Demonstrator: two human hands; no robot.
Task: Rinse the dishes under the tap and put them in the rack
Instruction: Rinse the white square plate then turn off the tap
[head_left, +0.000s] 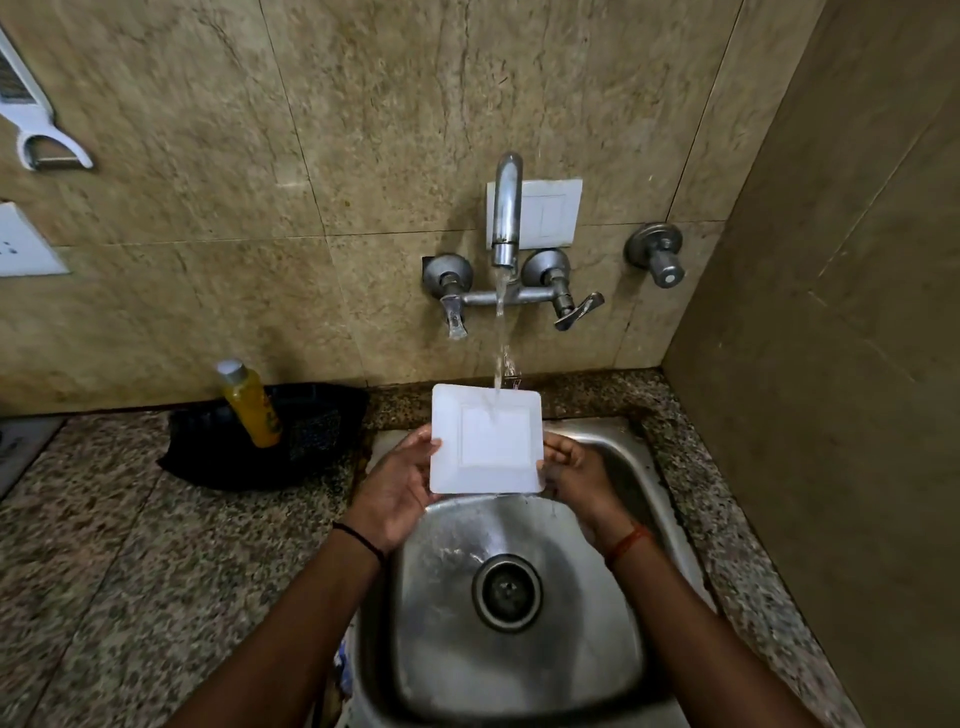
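A white square plate (487, 439) is held face up over the steel sink (613, 519). My left hand (397, 486) grips its left edge and my right hand (574, 478) grips its right edge. Water runs from the wall tap (506, 208) and lands on the plate's far part. A black rack (306, 441) sits on the counter to the left of the sink, against the wall.
A yellow bottle (249, 402) stands tilted in the black rack. A speckled granite counter (130, 545) spreads left of the sink. A beige wall closes in on the right. Two tap handles (576, 309) and a separate valve (657, 254) stick out of the tiled wall.
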